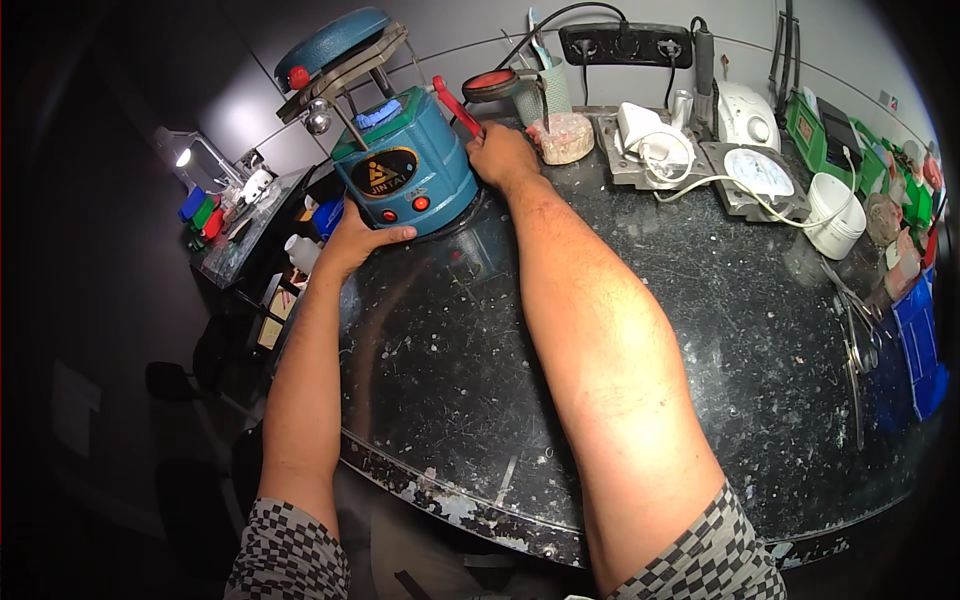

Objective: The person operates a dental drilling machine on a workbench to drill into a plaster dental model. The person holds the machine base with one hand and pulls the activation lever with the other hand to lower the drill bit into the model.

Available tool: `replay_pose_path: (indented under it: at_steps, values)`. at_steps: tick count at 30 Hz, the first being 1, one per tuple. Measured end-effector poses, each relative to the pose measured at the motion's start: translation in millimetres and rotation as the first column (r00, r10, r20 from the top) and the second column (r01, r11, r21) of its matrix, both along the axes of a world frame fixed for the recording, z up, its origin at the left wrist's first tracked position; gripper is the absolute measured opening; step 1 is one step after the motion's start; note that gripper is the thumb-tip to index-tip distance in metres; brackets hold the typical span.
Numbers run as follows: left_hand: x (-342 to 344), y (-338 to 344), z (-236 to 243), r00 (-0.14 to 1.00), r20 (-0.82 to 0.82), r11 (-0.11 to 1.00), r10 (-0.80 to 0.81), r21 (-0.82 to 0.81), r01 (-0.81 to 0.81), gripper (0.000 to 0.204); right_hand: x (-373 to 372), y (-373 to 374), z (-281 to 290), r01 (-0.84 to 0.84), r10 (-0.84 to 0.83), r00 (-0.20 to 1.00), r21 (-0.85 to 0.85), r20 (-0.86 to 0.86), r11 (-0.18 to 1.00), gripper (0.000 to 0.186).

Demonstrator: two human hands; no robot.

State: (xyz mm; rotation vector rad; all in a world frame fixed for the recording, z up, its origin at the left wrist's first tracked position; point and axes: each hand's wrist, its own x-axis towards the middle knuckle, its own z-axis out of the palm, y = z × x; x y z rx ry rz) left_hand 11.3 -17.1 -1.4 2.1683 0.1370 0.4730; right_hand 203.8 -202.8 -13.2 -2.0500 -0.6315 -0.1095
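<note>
A blue-teal vacuum forming machine [410, 185] with two red buttons on its front stands at the far left of the table. My left hand [355, 235] holds its lower left side, the thumb along the base and the other fingers hidden behind. My right hand [505, 158] is closed around the lower end of a red lever [455, 105] on the machine's right side; some fingertips are hidden. On the machine's green top lies a small blue piece [380, 113]. Above it, a metal frame [345, 70] and a round teal head [332, 45] are raised on posts.
Right of my right hand sit a pinkish-white plaster block [563, 138] and a black-rimmed red disc [490, 83]. Farther right are metal plates [645, 165], a white cable, a white cup [834, 215], scissors [862, 340] and blue trays [915, 335]. A power strip [625, 45] hangs behind.
</note>
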Motion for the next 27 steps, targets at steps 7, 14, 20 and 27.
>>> replay_pose_path:
  at_steps: [7, 14, 20, 27]
  values:
    - [1.6, 1.4, -0.4, 1.0, -0.007, 1.0, 0.003, 0.009, -0.003, 0.123, 0.2, -2.4, 0.9, -0.004, 0.004, 1.0, 0.002, -0.008, 1.0, 0.037]
    - [-0.6, -1.2, 1.5, 1.0, -0.018, 1.0, 0.016, 0.007, -0.016, 0.124, -0.7, -1.0, 1.4, -0.002, 0.002, 1.0, -0.006, -0.005, 1.0, 0.037]
    - [-0.6, -3.3, 3.1, 1.0, -0.017, 1.0, 0.004, -0.012, -0.004, 0.124, -0.5, -0.8, 1.0, 0.002, -0.002, 1.0, -0.002, 0.004, 1.0, 0.037]
    - [-1.7, -4.0, 4.0, 1.0, -0.021, 1.0, 0.019, -0.007, -0.019, 0.119, 0.0, -0.1, 0.2, 0.002, -0.002, 1.0, -0.005, 0.003, 1.0, 0.036]
